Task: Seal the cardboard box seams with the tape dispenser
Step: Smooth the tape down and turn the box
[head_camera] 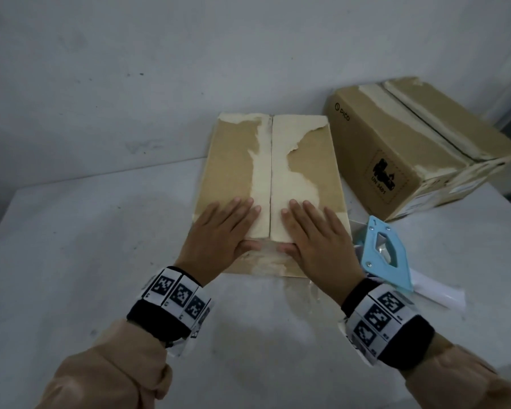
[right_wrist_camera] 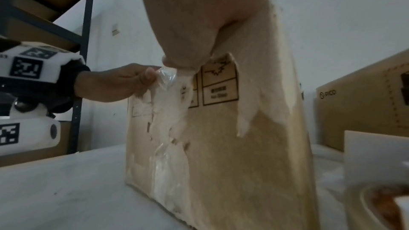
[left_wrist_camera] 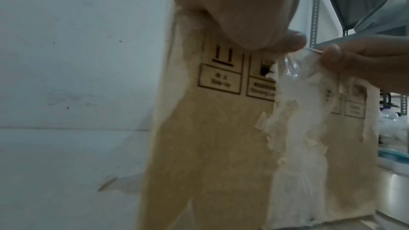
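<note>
1. Pressing flat, the left hand and right hand lie spread on the cardboard box, one either side of its centre seam; both thumbs bear on clear tape at the box's near edge.
2. The seam's long axis runs straight away from the person.
3. The blue tape dispenser lies untouched just right of the box, nearer the right hand.
4. A second box stands beyond the dispenser.

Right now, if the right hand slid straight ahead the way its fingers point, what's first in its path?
Only the brown cardboard box top: the right hand lies flat beside the centre seam, pointing along it. Beyond the far edge, probably the grey wall.
</note>
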### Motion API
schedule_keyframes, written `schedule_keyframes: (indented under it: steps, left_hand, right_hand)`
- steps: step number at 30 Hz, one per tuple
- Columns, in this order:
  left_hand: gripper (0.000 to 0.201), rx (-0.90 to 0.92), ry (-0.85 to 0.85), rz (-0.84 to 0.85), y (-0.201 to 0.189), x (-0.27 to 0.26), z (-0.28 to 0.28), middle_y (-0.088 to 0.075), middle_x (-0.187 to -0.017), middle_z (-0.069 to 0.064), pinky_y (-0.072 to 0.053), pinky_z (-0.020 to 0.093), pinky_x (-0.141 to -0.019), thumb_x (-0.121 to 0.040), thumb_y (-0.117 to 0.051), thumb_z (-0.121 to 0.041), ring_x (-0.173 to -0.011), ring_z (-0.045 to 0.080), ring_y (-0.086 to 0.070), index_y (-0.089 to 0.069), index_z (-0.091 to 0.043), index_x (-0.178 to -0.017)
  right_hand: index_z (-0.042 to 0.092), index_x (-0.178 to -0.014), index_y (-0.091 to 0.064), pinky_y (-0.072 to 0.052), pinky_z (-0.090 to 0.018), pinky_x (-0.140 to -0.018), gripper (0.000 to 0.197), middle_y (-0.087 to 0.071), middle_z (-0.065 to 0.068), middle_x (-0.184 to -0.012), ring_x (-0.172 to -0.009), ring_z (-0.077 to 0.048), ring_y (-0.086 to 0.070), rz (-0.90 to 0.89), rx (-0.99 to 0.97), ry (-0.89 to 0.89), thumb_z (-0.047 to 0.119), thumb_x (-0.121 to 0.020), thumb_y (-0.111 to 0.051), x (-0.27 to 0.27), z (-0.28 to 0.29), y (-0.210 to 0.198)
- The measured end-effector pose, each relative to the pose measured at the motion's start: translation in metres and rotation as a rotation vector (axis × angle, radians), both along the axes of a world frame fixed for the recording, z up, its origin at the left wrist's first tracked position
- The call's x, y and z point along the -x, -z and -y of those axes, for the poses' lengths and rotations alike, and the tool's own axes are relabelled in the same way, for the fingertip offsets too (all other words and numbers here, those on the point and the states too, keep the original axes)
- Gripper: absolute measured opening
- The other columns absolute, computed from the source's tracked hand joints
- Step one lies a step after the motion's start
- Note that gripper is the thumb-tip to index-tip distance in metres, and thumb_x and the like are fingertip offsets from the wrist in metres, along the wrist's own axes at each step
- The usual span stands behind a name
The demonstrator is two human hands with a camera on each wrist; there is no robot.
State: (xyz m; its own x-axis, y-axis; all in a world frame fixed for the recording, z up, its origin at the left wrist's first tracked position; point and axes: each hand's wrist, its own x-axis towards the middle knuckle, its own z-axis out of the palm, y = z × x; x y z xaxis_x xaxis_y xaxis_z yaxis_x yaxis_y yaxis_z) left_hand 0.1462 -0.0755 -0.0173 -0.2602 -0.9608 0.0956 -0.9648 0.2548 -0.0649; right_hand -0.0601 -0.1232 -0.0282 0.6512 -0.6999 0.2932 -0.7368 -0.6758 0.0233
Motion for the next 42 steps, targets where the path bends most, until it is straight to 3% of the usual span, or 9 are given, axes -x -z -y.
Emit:
schedule_keyframes:
  steps: [8,13,16,20,25,33,36,40,42]
  left_hand:
    - [0.056,0.132,0.054,-0.032,0.004,-0.02,-0.007,-0.063,-0.124,0.009,-0.035,0.035,-0.098,-0.096,-0.014,-0.05,-0.117,0.027,-0.058,-0.042,-0.013,-0.128]
    - [0.053,0.135,-0.007,-0.147,0.011,-0.046,-0.018,-0.049,-0.138,0.015,-0.024,0.039,-0.108,-0.098,-0.012,-0.047,-0.137,0.021,-0.023,-0.035,-0.017,-0.135]
    - [0.052,0.183,-0.051,-0.312,0.016,-0.058,-0.03,-0.041,-0.142,0.021,-0.038,0.043,-0.099,-0.098,-0.019,-0.048,-0.134,0.027,-0.028,-0.045,-0.019,-0.132]
    - [0.039,0.288,-0.214,-0.632,0.015,-0.062,-0.044,-0.049,-0.107,0.004,-0.044,0.017,-0.086,-0.087,-0.058,-0.03,-0.09,0.007,-0.048,-0.055,-0.021,-0.125]
    - [0.042,0.322,-0.212,-0.763,0.017,-0.046,-0.047,-0.057,-0.079,0.002,-0.041,-0.002,-0.072,-0.081,-0.066,-0.003,-0.074,0.005,-0.053,-0.056,-0.001,-0.121]
    - [0.048,0.249,-0.156,-0.775,0.012,-0.049,-0.052,-0.064,-0.082,0.003,-0.041,-0.002,-0.086,-0.082,-0.054,-0.019,-0.084,-0.014,-0.055,-0.052,0.001,-0.126]
    - [0.048,0.183,-0.107,-0.759,0.008,-0.064,-0.052,-0.066,-0.085,-0.002,-0.043,0.0,-0.084,-0.079,-0.061,-0.015,-0.084,-0.004,-0.059,-0.053,-0.012,-0.126]
    - [0.038,0.195,-0.121,-0.63,-0.001,-0.077,-0.042,-0.054,-0.091,-0.018,-0.045,0.007,-0.075,-0.074,-0.071,-0.025,-0.082,0.003,-0.055,-0.067,-0.019,-0.111]
    - [0.029,0.17,-0.118,-0.734,-0.001,-0.075,-0.035,-0.053,-0.097,-0.027,-0.048,0.006,-0.078,-0.071,-0.076,-0.02,-0.087,-0.003,-0.057,-0.071,-0.023,-0.1]
  right_hand:
    - [0.007,-0.128,-0.041,-0.023,-0.041,-0.109,0.058,-0.053,-0.017,-0.132,-0.128,-0.031,-0.04,0.06,0.004,-0.066,0.049,-0.097,-0.017,0.04,0.006,0.005]
    - [0.015,-0.134,-0.036,-0.023,-0.05,-0.104,0.054,-0.033,-0.007,-0.144,-0.135,-0.021,-0.022,0.238,-0.158,-0.118,0.05,-0.096,-0.02,0.065,0.015,0.008]
    - [0.016,-0.133,-0.042,-0.037,-0.033,-0.104,0.057,-0.033,-0.012,-0.146,-0.131,-0.011,-0.026,0.418,-0.239,-0.099,0.055,-0.092,-0.031,0.07,0.014,0.01]
    - [0.008,-0.104,-0.056,-0.037,-0.006,-0.067,0.066,-0.049,-0.006,-0.096,-0.081,0.0,-0.038,0.718,-0.146,0.104,0.066,-0.072,-0.052,0.064,0.002,0.005]
    - [0.003,-0.091,-0.061,-0.037,-0.004,-0.065,0.068,-0.053,0.0,-0.067,-0.058,-0.005,-0.045,0.849,-0.223,0.138,0.068,-0.078,-0.044,0.058,-0.01,0.022]
    - [-0.007,-0.108,-0.058,-0.042,-0.011,-0.071,0.05,-0.057,-0.006,-0.077,-0.072,-0.007,-0.044,0.718,-0.098,0.059,0.037,-0.094,-0.039,0.063,-0.024,0.026]
    - [-0.007,-0.102,-0.064,-0.046,-0.023,-0.073,0.042,-0.065,-0.017,-0.08,-0.077,-0.012,-0.048,0.553,-0.023,-0.024,0.028,-0.094,-0.042,0.077,-0.01,0.02]
    - [-0.001,-0.094,-0.069,-0.046,-0.028,-0.071,0.039,-0.06,-0.015,-0.082,-0.076,-0.019,-0.051,0.528,-0.044,-0.074,0.032,-0.091,-0.048,0.087,0.013,0.015]
    - [0.0,-0.091,-0.069,-0.045,-0.018,-0.078,0.044,-0.057,-0.009,-0.09,-0.081,-0.018,-0.053,0.568,-0.071,-0.095,0.038,-0.091,-0.048,0.086,0.017,0.015]
